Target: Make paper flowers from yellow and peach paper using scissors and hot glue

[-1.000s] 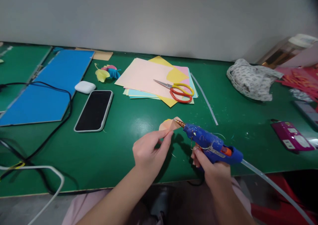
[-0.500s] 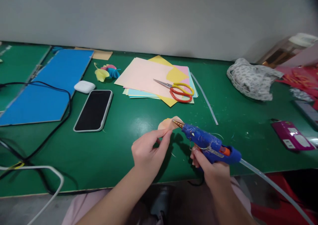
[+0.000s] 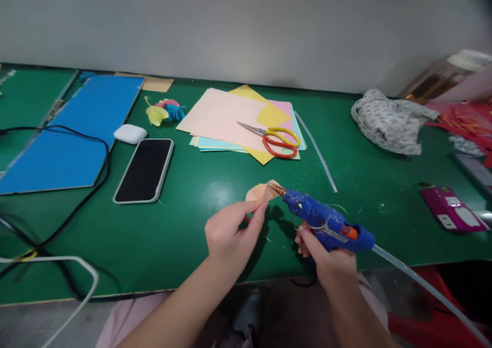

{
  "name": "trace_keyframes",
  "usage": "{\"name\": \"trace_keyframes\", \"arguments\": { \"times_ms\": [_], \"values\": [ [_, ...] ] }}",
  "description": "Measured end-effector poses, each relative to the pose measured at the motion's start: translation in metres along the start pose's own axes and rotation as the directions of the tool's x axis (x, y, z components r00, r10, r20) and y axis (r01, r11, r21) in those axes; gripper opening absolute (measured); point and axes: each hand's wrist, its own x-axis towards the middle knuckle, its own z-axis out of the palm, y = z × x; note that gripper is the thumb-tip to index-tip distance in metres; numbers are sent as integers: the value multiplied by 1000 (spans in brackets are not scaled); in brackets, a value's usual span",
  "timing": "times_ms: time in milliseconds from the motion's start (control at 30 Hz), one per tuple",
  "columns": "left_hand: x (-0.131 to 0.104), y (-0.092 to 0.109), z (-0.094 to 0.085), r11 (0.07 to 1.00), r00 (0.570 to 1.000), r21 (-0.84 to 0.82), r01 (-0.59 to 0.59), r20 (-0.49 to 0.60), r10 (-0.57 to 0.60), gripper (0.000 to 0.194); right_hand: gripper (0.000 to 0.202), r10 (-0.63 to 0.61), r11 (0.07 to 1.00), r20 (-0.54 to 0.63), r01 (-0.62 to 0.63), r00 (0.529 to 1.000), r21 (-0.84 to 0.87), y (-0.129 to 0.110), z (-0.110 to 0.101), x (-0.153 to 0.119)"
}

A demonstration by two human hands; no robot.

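My left hand [image 3: 234, 230] pinches a small peach paper piece [image 3: 257, 192] between thumb and fingers, above the table's front half. A bit of yellow shows at the paper's upper edge. In my right hand [image 3: 326, 256] is a blue hot glue gun [image 3: 321, 215], gripped by its handle, with a long clear glue stick [image 3: 418, 284] sticking out of its back. The gun's brass nozzle [image 3: 277, 188] points left and is at the peach paper; whether it touches I cannot tell. Scissors [image 3: 272, 138] with yellow and red handles lie on stacked coloured paper [image 3: 219, 112] beyond my hands.
On the green table [image 3: 200, 174] lie a phone [image 3: 144, 171], a white earbud case [image 3: 130, 134], paper petals [image 3: 157, 115], a blue board [image 3: 77, 132] and a spare glue stick [image 3: 317, 150]. Cables [image 3: 77, 209] cross the left side. A patterned cloth [image 3: 388, 122] and a magenta object [image 3: 453, 208] are at right.
Both hands have shifted very slightly right, with the peach paper and the glue gun. The nozzle stays at the paper. Nothing else visibly moved.
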Motion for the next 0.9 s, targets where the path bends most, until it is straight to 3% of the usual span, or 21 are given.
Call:
{"name": "trace_keyframes", "arguments": {
  "times_ms": [267,600,900],
  "values": [
    [-1,-1,-2,997,997,-23,73,30,-72,7,16,-3,1000,3,3,1000,7,2,-2,1],
    [1,0,-1,999,999,-14,32,18,-31,8,16,8,1000,6,-8,1000,15,1,-1,1],
    [0,1,-2,994,995,-34,102,25,-101,8,19,31,999,41,-30,999,-9,1,-3,1]
  ]
}}
